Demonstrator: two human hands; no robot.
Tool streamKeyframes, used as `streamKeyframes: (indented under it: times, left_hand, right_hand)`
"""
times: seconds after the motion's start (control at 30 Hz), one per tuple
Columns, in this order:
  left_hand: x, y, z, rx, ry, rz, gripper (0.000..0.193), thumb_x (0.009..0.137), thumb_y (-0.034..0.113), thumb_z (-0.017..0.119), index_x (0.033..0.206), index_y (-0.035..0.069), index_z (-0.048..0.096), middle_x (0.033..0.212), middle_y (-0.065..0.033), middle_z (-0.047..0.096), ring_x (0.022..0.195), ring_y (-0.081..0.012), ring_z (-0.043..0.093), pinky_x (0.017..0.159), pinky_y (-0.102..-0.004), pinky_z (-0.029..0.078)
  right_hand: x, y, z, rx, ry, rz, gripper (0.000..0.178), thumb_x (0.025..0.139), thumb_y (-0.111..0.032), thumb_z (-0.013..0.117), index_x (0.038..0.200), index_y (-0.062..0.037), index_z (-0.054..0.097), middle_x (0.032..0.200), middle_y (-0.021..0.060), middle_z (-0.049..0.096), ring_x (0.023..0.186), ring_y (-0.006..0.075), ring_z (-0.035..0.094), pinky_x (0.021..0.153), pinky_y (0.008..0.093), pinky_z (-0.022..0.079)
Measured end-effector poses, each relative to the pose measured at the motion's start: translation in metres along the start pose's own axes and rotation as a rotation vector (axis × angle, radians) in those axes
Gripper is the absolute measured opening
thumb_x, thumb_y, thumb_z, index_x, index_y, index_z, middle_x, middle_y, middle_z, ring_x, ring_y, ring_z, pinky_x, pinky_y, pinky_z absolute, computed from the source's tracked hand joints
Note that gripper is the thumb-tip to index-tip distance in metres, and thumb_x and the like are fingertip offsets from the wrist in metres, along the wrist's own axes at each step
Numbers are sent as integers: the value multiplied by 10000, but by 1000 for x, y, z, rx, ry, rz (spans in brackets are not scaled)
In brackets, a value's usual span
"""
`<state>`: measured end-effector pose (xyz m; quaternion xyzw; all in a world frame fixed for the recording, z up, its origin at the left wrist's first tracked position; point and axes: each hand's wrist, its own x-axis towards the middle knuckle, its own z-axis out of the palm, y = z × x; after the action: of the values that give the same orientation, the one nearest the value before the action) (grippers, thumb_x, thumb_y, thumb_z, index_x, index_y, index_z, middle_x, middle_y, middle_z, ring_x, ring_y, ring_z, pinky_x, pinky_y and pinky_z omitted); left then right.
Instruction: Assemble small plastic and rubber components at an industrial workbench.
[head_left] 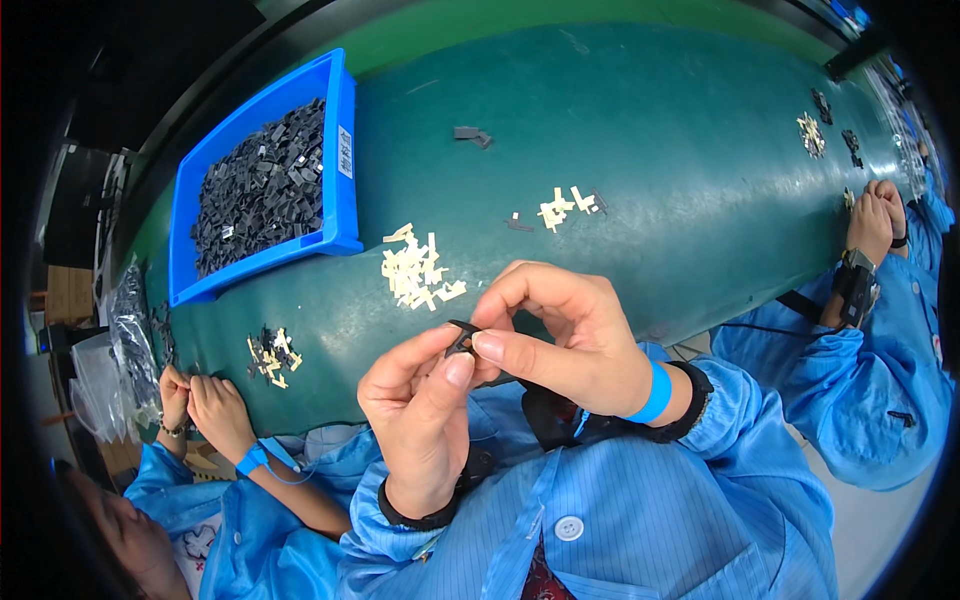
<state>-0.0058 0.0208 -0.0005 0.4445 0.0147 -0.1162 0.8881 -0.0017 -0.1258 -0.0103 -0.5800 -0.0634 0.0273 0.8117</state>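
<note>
Between my two hands, in front of my chest, is a small black plastic part with an opening in it. My left hand pinches it between thumb and fingers. The thumb and forefinger of my right hand close on the same part from the right, and their tips hide some of it. Just beyond my hands lies a pile of small cream-coloured pieces on the green tabletop. Farther off is a smaller group of cream pieces with a few dark parts beside it.
A blue bin full of small black parts stands at the far left. Two loose black parts lie beyond the piles. Co-workers' hands at left and hands at right work beside other small piles.
</note>
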Motion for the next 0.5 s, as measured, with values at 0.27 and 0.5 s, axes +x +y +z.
streamKeyframes:
  times: [0.27,0.5]
  left_hand:
    - [2,-9,-1,148,50,149,221,762,-69,594,979,-27,592,853,-158,634,755,-183,627,703,-287,521]
    - [4,-9,-6,14,-35,6,221,762,-52,600,979,-6,600,852,-164,634,704,-193,624,644,-285,518]
  right_hand:
    - [1,0,-1,-77,-29,3,121,796,-15,596,891,36,542,821,54,546,748,100,528,669,238,446]
    - [4,-5,-8,480,-90,283,88,808,-24,585,870,29,554,754,55,578,710,113,558,639,231,452]
